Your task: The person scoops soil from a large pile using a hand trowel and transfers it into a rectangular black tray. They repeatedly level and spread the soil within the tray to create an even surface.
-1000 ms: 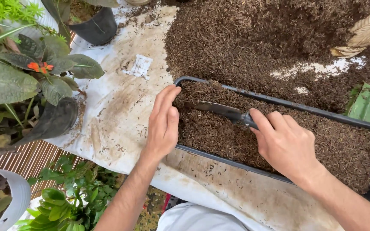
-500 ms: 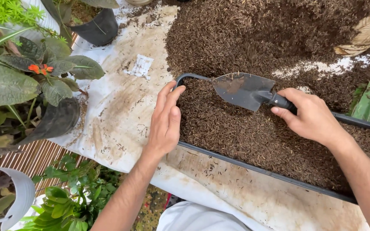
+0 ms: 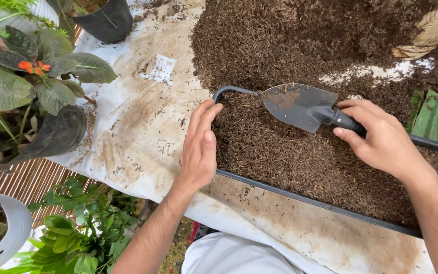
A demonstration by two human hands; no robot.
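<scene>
While the left hand lies flat, fingers pressed together, against the left end of the tray, the right hand holds the trowel above the soil, its fingers wrapped round the dark handle; the blade points left, over the tray's far left corner; it looks stiff, light and easy to steer from the handle; the tray, full of loose soil, probably moves heavily; a soil heap lies beyond on the white sheet; potted plants stand left.
</scene>
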